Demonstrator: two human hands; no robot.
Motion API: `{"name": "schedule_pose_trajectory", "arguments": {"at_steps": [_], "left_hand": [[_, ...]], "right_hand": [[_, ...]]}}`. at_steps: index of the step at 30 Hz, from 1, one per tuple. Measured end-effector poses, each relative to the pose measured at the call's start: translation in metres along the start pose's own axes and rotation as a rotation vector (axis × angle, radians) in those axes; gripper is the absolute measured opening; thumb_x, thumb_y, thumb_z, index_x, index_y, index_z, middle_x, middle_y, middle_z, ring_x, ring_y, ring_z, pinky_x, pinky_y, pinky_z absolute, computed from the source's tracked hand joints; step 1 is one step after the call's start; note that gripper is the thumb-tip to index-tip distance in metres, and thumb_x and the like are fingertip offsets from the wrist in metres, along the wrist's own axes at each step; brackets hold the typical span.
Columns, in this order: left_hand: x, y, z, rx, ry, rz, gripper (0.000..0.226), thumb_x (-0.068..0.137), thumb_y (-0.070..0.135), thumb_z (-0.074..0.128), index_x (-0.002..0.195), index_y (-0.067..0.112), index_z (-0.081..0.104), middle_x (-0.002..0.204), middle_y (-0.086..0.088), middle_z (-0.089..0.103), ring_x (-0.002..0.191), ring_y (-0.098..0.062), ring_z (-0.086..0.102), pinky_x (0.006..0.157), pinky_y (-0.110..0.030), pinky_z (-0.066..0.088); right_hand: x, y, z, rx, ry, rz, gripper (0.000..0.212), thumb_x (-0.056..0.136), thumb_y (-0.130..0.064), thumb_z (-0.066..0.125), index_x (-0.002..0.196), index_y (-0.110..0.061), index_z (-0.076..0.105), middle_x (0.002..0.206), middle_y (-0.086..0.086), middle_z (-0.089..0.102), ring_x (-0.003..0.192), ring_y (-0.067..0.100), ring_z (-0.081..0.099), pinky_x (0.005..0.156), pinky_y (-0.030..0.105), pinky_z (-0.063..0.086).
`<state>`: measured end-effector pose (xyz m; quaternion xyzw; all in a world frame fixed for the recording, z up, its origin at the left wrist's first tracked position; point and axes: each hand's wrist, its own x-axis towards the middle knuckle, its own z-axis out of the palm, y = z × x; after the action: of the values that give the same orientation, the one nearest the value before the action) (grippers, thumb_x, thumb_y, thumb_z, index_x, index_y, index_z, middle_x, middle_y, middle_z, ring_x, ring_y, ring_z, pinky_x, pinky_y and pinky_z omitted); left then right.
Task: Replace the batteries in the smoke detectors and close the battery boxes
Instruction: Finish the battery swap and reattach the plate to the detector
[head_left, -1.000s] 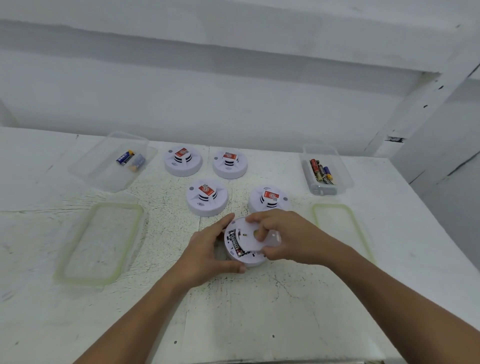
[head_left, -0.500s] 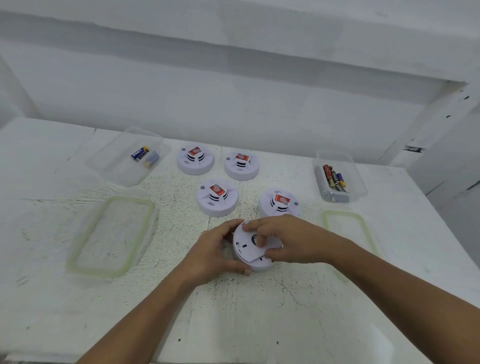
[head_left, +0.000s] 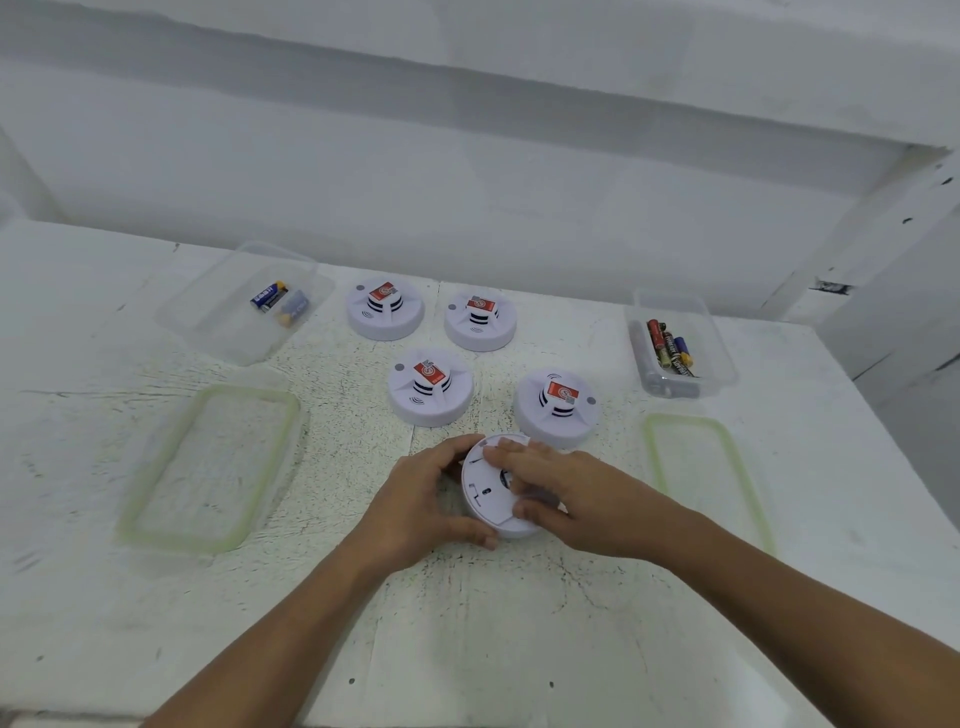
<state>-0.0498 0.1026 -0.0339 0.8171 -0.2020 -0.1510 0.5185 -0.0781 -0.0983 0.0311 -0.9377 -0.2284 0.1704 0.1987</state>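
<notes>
White smoke detector (head_left: 511, 529) face-down, left hand (head_left: 415, 504) gripping rim, right hand (head_left: 566, 493) clasping back cover (head_left: 485, 491)

A white painted desk (head_left: 519, 649) fills the lower part of the view, its surface worn, finely cracked and speckled with dark flecks. Behind it rises a plain white wall (head_left: 467, 208), crossed higher up by a wide grey band (head_left: 519, 111). On the right stands a white post (head_left: 878, 228) with small dark marks. The light is soft and even.
</notes>
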Motion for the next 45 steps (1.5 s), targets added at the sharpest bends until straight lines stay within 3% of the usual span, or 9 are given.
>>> {"name": "schedule_pose_trajectory", "arguments": {"at_steps": [9, 17, 20, 24, 28, 34, 38, 41, 45], "left_hand": [[0.000, -0.005, 0.003, -0.007, 0.016, 0.000, 0.097, 0.042, 0.032, 0.096, 0.128, 0.033, 0.053, 0.114, 0.022, 0.065, 0.105, 0.003, 0.059, 0.089, -0.016, 0.049], [-0.001, -0.001, 0.004, 0.003, 0.042, 0.021, 0.091, 0.041, 0.026, 0.096, 0.115, 0.048, 0.049, 0.111, 0.033, 0.061, 0.101, 0.009, 0.059, 0.081, -0.003, 0.043], [-0.002, 0.000, 0.004, 0.008, 0.047, 0.035, 0.089, 0.042, 0.026, 0.096, 0.114, 0.048, 0.049, 0.110, 0.035, 0.060, 0.100, 0.010, 0.059, 0.079, -0.003, 0.044], [-0.002, -0.001, 0.004, 0.022, 0.045, 0.043, 0.088, 0.043, 0.032, 0.095, 0.116, 0.047, 0.050, 0.106, 0.030, 0.065, 0.100, 0.009, 0.059, 0.080, -0.004, 0.045], [-0.003, -0.004, 0.003, 0.002, 0.041, 0.031, 0.088, 0.042, 0.033, 0.095, 0.118, 0.045, 0.052, 0.106, 0.024, 0.067, 0.100, 0.005, 0.061, 0.081, -0.008, 0.047], [-0.002, -0.001, 0.002, -0.020, 0.040, 0.006, 0.076, 0.051, 0.043, 0.090, 0.114, 0.051, 0.050, 0.107, 0.030, 0.064, 0.101, 0.009, 0.058, 0.081, -0.005, 0.045], [-0.006, 0.007, 0.002, -0.124, 0.065, -0.022, 0.045, 0.070, 0.048, 0.078, 0.109, 0.046, 0.055, 0.106, 0.032, 0.063, 0.098, 0.005, 0.060, 0.078, -0.008, 0.046], [-0.009, 0.011, 0.003, -0.203, 0.084, -0.011, 0.062, 0.071, 0.080, 0.052, 0.114, 0.035, 0.060, 0.107, 0.020, 0.069, 0.100, -0.002, 0.063, 0.082, -0.014, 0.049], [-0.011, 0.012, 0.005, -0.289, 0.096, -0.009, 0.046, 0.084, 0.062, 0.047, 0.117, 0.033, 0.062, 0.114, 0.010, 0.068, 0.108, -0.010, 0.062, 0.093, -0.032, 0.048]], "right_hand": [[-0.001, 0.004, 0.016, 0.079, 0.053, 0.046, 0.053, 0.099, -0.023, 0.045, 0.148, -0.029, 0.026, 0.157, -0.010, 0.019, 0.146, 0.012, 0.012, 0.117, 0.027, 0.019], [-0.001, -0.005, 0.026, 0.058, 0.112, 0.059, 0.045, 0.101, -0.019, 0.041, 0.144, -0.011, 0.034, 0.157, -0.008, 0.019, 0.133, -0.009, -0.004, 0.105, 0.004, 0.006], [-0.002, -0.014, 0.027, 0.088, 0.131, 0.104, 0.051, 0.101, -0.020, 0.039, 0.149, -0.017, 0.023, 0.159, -0.004, 0.014, 0.133, -0.007, -0.006, 0.104, 0.011, 0.012], [-0.003, -0.018, 0.024, 0.123, 0.136, 0.171, 0.048, 0.100, -0.022, 0.043, 0.145, -0.012, 0.031, 0.157, -0.004, 0.022, 0.145, 0.012, 0.014, 0.095, 0.011, 0.019], [-0.009, -0.007, 0.028, 0.262, 0.216, 0.136, 0.053, 0.094, -0.016, 0.051, 0.144, -0.020, 0.035, 0.126, -0.006, 0.056, 0.127, 0.012, 0.044, 0.100, 0.022, 0.039], [-0.024, 0.009, 0.045, 0.236, 0.330, 0.073, 0.061, 0.072, -0.016, 0.047, 0.131, -0.031, 0.047, 0.148, -0.018, 0.025, 0.141, -0.009, 0.009, 0.110, 0.005, 0.010], [-0.024, 0.013, 0.051, 0.444, 0.461, 0.080, 0.047, 0.082, -0.019, 0.055, 0.125, -0.036, 0.049, 0.134, -0.017, 0.049, 0.127, 0.000, 0.044, 0.106, 0.021, 0.039], [-0.023, 0.013, 0.045, 0.727, 0.538, 0.136, 0.035, 0.088, -0.009, 0.063, 0.118, -0.026, 0.054, 0.115, -0.016, 0.062, 0.111, 0.010, 0.059, 0.091, 0.026, 0.051], [-0.021, 0.005, 0.034, 1.026, 0.608, 0.122, 0.025, 0.091, -0.018, 0.057, 0.116, -0.015, 0.056, 0.106, 0.008, 0.070, 0.097, 0.025, 0.068, 0.079, 0.039, 0.058]]}}
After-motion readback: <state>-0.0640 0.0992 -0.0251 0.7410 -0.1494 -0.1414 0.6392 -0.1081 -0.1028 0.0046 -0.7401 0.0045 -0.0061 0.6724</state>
